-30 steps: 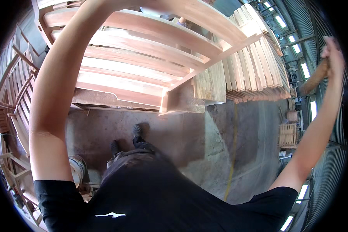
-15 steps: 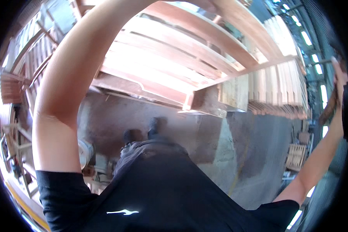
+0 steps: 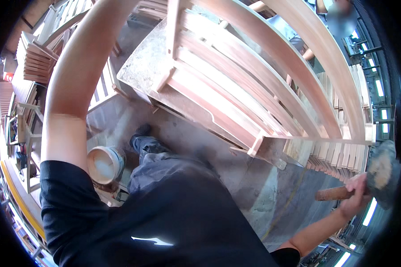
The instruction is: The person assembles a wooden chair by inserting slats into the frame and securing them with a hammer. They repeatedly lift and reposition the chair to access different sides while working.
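My right hand is low at the right edge, shut on the brown wooden handle of a mallet whose grey, worn head points up beside the corner of a large slatted wooden frame. That frame of curved rails and slats fills the upper middle, tilted over a dusty work surface. My left arm rises along the left and leaves the picture at the top, so its hand is hidden. My dark trousers and shoe show below.
A pale bucket stands on the concrete floor by my left leg. Stacked wooden parts fill the left side, and rows of slats lie at the right. Another person is at the top right.
My right hand has come down with the mallet from high at the right edge to beside the frame's lower corner. The view has swung, bringing the bucket and the frame's near end into sight.
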Available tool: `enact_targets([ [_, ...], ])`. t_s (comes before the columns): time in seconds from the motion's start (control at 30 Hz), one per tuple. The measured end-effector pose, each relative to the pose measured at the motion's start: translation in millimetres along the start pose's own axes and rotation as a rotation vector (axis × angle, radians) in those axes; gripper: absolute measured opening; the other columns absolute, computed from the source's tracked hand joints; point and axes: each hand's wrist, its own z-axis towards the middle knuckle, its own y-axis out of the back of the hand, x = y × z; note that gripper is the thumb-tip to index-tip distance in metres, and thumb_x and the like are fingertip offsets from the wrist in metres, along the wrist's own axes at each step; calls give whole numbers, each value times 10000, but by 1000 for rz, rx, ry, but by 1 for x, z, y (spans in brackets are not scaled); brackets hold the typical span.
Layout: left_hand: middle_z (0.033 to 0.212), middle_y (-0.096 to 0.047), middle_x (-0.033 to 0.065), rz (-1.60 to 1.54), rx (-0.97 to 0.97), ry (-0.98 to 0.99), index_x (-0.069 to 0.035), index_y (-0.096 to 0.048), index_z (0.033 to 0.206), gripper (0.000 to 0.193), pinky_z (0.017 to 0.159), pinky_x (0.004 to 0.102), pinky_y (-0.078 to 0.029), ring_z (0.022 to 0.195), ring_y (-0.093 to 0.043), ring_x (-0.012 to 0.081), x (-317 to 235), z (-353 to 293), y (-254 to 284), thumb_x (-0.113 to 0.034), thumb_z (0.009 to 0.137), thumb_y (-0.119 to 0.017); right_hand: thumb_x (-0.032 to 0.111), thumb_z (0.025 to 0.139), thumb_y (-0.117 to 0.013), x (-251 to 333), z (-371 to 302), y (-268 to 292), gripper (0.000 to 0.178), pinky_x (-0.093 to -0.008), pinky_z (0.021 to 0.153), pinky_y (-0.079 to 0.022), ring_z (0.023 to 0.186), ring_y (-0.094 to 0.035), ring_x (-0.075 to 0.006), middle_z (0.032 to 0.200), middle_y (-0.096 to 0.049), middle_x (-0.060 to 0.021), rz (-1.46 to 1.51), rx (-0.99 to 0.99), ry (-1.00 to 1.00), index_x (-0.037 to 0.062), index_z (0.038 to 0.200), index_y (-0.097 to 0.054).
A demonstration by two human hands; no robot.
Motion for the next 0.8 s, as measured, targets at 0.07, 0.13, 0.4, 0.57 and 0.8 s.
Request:
enact_targets([
  [0.07,1139,-680,161,-382,585,383,16,-582,1287,659,1002,391,-503,1128,-630,256,5,16,18,-448,864,-781,161,923,-706,27,-17,-61,163,-293,623,-420,650,-547,-132,736,-583,-34,-167,-81,-2,23,941,-621],
  [0.13,1057,-697,114,-631,523,274,-1,-636,1209,529,990,376,-503,1089,-636,226,28,20,-1,-375,869,-792,120,918,-704,61,-21,-120,130,-272,605,-394,634,-533,-117,707,-568,-18,-350,-246,-2,22,908,-619],
  [0.4,830,-699,94,-656,210,-137,-34,-708,968,669,788,357,-539,814,-686,225,89,9,-40,-561,616,-921,100,896,-744,197,66,-219,164,-237,565,-349,615,-448,-67,754,-560,18,-575,-182,113,31,981,-622],
  [0.57,1160,-686,150,-719,287,-5,17,-579,1295,899,994,349,-471,1096,-641,246,79,12,-27,-426,613,-963,139,900,-748,301,158,-256,181,-222,502,-337,542,-442,-40,721,-552,30,-646,-119,81,28,953,-615],
  [0.8,1300,-637,115,-820,373,-14,-12,-448,1468,1003,1083,330,-400,1223,-570,212,98,20,-47,-240,635,-958,187,802,-738,324,234,-349,287,-342,678,-488,731,-628,-209,830,-666,-107,-862,-43,262,-23,984,-665],
])
